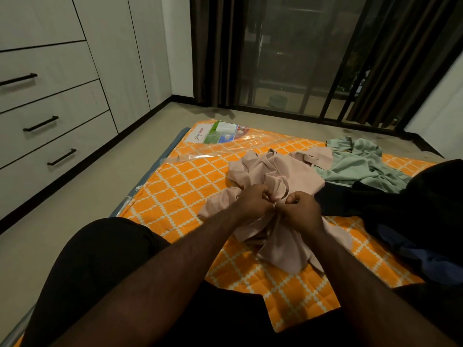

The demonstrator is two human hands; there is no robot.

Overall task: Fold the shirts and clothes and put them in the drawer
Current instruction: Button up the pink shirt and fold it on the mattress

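Pink cloth bunched at the centre of an orange mattress (190,181): you sit at its near edge with both hands buried in the pink shirt (273,176), knuckles almost touching. Your left hand (253,200) has its fingers curled tight on a fold of the fabric, and your right hand (299,211) pinches the same gather just beside it. The shirt is crumpled, part of it trailing toward your knees, none of it yet flat.

Beyond it lies a green garment (360,164), its edge tucked under the pink one. A heap of dark clothes (390,211) sits to your right, touching the shirt's side. The drawers (57,126) stand across the floor on your left, all three closed, well apart from the pile.

The risk, as it looks from here, is the closeness of your two grips. Lifting from one bunched point would likely raise a twisted rope of cloth, not a shirt with findable shoulders, and the fold would come out lopsided. Pulling up hard could also drag the green garment along, since the two overlap. The mattress's loose plastic wrap (213,152) lies near and might snag a sleeve if you spread the shirt that way.
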